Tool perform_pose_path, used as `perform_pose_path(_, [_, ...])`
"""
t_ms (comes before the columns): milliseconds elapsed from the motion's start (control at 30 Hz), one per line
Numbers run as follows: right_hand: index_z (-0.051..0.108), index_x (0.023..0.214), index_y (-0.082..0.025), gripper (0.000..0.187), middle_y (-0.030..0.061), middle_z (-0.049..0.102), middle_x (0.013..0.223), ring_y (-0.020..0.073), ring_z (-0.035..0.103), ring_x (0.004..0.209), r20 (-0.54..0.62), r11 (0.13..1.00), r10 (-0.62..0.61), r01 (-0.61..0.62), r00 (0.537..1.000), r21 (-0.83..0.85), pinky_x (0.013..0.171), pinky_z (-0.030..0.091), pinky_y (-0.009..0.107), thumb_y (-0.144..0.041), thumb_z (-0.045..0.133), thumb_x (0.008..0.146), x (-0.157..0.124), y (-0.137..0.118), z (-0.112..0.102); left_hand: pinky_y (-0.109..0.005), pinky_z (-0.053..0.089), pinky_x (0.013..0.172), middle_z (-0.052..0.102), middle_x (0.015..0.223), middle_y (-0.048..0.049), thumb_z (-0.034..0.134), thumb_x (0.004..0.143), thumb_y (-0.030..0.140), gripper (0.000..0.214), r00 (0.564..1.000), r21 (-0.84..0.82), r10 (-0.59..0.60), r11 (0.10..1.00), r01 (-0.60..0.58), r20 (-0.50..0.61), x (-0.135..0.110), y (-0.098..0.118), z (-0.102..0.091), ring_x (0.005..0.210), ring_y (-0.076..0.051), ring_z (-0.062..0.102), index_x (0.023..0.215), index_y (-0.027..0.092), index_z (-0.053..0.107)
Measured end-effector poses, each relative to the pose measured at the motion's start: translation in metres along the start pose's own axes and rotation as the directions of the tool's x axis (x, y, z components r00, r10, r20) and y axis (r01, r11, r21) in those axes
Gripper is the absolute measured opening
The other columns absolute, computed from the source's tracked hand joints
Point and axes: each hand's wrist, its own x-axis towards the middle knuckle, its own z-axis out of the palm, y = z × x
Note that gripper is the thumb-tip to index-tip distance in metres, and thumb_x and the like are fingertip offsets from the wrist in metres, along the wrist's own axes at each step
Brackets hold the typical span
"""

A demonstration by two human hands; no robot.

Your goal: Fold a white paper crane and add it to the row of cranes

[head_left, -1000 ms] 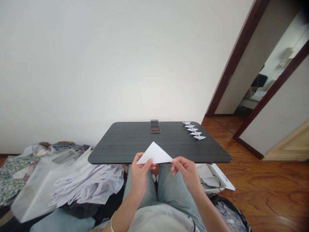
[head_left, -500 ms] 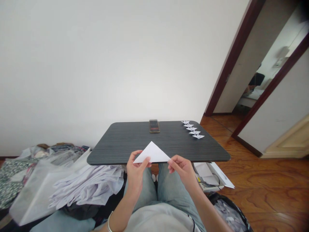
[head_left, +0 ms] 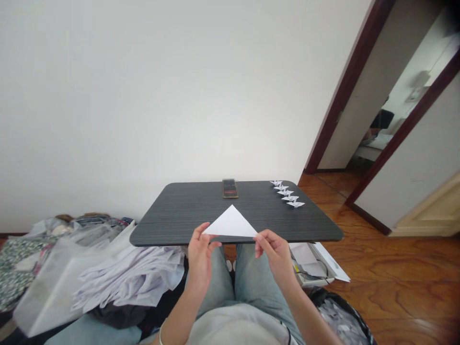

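Head view, looking down over the lap. A bangle (head_left: 160,333) circles the left wrist. Blue jeans (head_left: 215,282) cover the thighs below the hands. The left hand (head_left: 200,256) and right hand (head_left: 275,254) each grip a lower corner of a white paper triangle (head_left: 232,224), pinching it between thumb and fingers; neither hand is clenched or released. The triangle is held in the air at the near edge of the table (head_left: 172,213), with its apex pointing away from the person. Compared with the earlier views, its long edge now lies nearly level and the sheet has turned to face the wearer more squarely. Crumpled pale cloth (head_left: 129,282) lies to the left of the lap. Further off, a phone (head_left: 230,189), partly blurred, lies at the table's far edge. Five small origami cranes (head_left: 287,194) stand in a diagonal row at the far right corner of the table. A wood floor (head_left: 377,268) extends to the right, toward an open doorway (head_left: 359,120).
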Motion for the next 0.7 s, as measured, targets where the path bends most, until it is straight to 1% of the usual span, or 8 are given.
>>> perform_pose_path(67, [0.057,0.065,-0.018,0.026,-0.0038,0.051,0.049,0.0093,0.048,0.041,0.03,1.0,0.003,-0.003,1.0,0.001,0.042,0.039,0.021,-0.04,0.057,0.078,-0.001,-0.001,0.004,-0.023,0.048,0.058,0.066,0.082,-0.0039,0.071,0.064,0.035,0.029,0.989,0.083,-0.108,0.992,0.099,0.102,-0.006,-0.006,0.008,0.073,-0.014,0.06,0.082,0.015,0.062])
perform_pose_path(100, [0.056,0.065,-0.018,0.026,-0.0041,0.05,0.048,0.0091,0.047,0.04,0.044,1.0,0.001,0.0,0.999,-0.004,0.043,0.038,0.021,-0.04,0.056,0.079,-0.002,0.0,0.006,-0.022,0.047,0.059,0.066,0.078,-0.0043,0.073,0.062,0.031,0.026,0.97,0.143,-0.171,0.979,0.147,0.172,-0.01,-0.008,0.013,0.071,-0.014,0.06,0.079,0.014,0.063])
perform_pose_path(133, [0.055,0.064,-0.018,0.027,-0.0044,0.049,0.047,0.0089,0.046,0.041,0.065,1.0,-0.003,0.004,0.998,-0.014,0.043,0.038,0.02,-0.039,0.055,0.08,-0.003,0.0,0.007,-0.022,0.046,0.059,0.067,0.075,-0.0041,0.074,0.061,0.03,0.026,0.95,0.19,-0.215,0.966,0.173,0.228,-0.012,-0.009,0.018,0.069,-0.014,0.06,0.078,0.013,0.064])
perform_pose_path(200, [0.052,0.062,-0.018,0.029,-0.0048,0.048,0.045,0.0087,0.044,0.041,0.093,0.999,-0.018,0.022,0.995,-0.041,0.044,0.037,0.02,-0.039,0.054,0.081,-0.005,0.001,0.01,-0.025,0.046,0.066,0.068,0.077,-0.0039,0.075,0.058,0.028,0.026,0.934,0.229,-0.229,0.959,0.167,0.275,-0.016,-0.008,0.028,0.072,-0.016,0.061,0.078,0.014,0.065])
perform_pose_path(267, [0.05,0.061,-0.018,0.03,-0.0051,0.047,0.046,0.0085,0.044,0.041,0.124,0.997,-0.036,0.044,0.992,-0.065,0.045,0.036,0.02,-0.039,0.052,0.083,-0.006,0.001,0.011,-0.027,0.045,0.071,0.069,0.076,-0.0042,0.075,0.058,0.03,0.024,0.931,0.272,-0.254,0.945,0.181,0.264,-0.018,-0.007,0.034,0.073,-0.016,0.061,0.074,0.014,0.066])
perform_pose_path(367, [0.048,0.062,-0.018,0.03,-0.0058,0.045,0.048,0.0082,0.044,0.041,0.159,0.994,-0.059,0.073,0.985,-0.082,0.044,0.036,0.02,-0.038,0.049,0.085,-0.007,0.001,0.012,-0.027,0.045,0.068,0.068,0.071,-0.0044,0.072,0.06,0.033,0.021,0.938,0.337,-0.272,0.922,0.19,0.213,-0.018,-0.006,0.037,0.069,-0.017,0.06,0.066,0.014,0.065])
perform_pose_path(567, [0.048,0.063,-0.018,0.028,-0.006,0.044,0.048,0.0078,0.042,0.041,0.174,0.988,-0.074,0.096,0.982,-0.12,0.043,0.032,0.02,-0.034,0.048,0.085,-0.008,0.003,0.011,-0.025,0.044,0.063,0.068,0.069,-0.0039,0.071,0.06,0.027,0.013,0.955,0.398,-0.236,0.905,0.148,0.179,-0.016,-0.011,0.029,0.066,-0.017,0.06,0.065,0.016,0.065])
perform_pose_path(700, [0.048,0.064,-0.018,0.026,-0.0063,0.043,0.047,0.0082,0.042,0.041,0.161,0.99,-0.069,0.087,0.985,-0.112,0.044,0.032,0.02,-0.033,0.048,0.085,-0.007,0.006,0.01,-0.025,0.045,0.061,0.069,0.069,-0.0034,0.07,0.062,0.026,0.014,0.96,0.395,-0.214,0.91,0.128,0.181,-0.013,-0.011,0.023,0.065,-0.016,0.06,0.068,0.015,0.065])
